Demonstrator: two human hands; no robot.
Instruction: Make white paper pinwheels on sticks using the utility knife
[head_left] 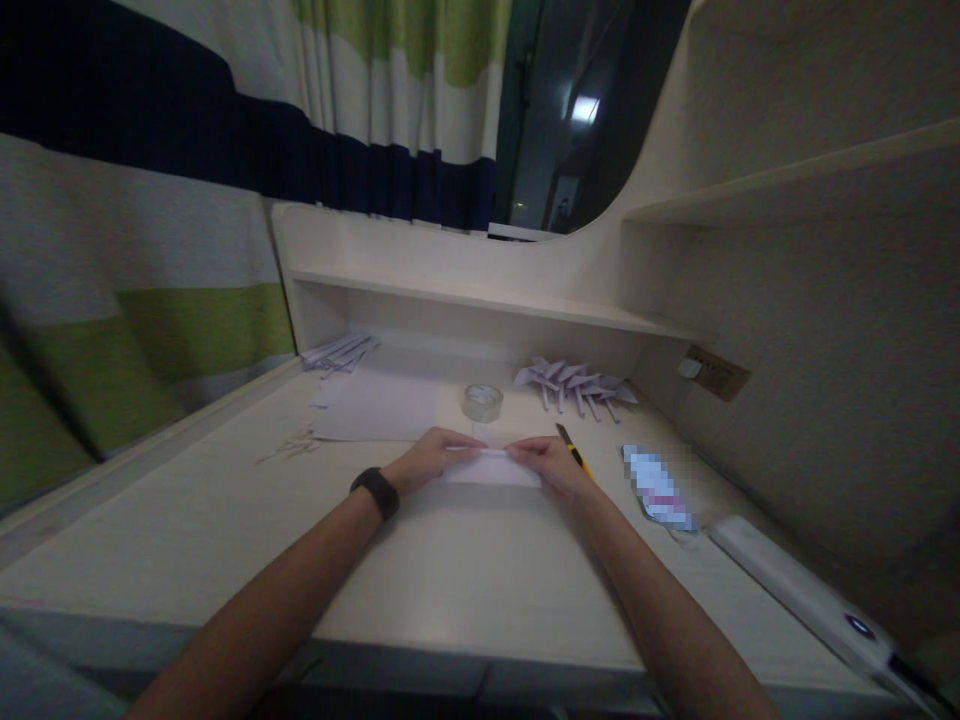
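Head view shows 2 bare hands at work over a pale wooden desk. The left hand pinches, thumb and fingertips drawn narrow, the left part of the far edge of 1 small white rectangular paper piece; the right hand pinches the same edge farther right, its fingers equally narrow. A short gap separates the 2 sets of fingertips, and the paper's flat part lies on the near side of them. Whether that edge is rolled or folded, I cannot tell.

Just beyond the fingers stands 1 clear round roll of tape. Beyond the left fingers and to their left lie flat white paper sheets, too overlapped to count, with a bundle of slim white paper sticks farther off and a few thin pale strips nearer. Beyond the right fingers, a row of white paper pinwheels on sticks overlaps too much for a sure count. Right of the right fingers are 1 yellow-and-black box cutter, 1 phone with a lit screen and, farthest, 1 long white bar-shaped device. The left wrist wears 1 black band.
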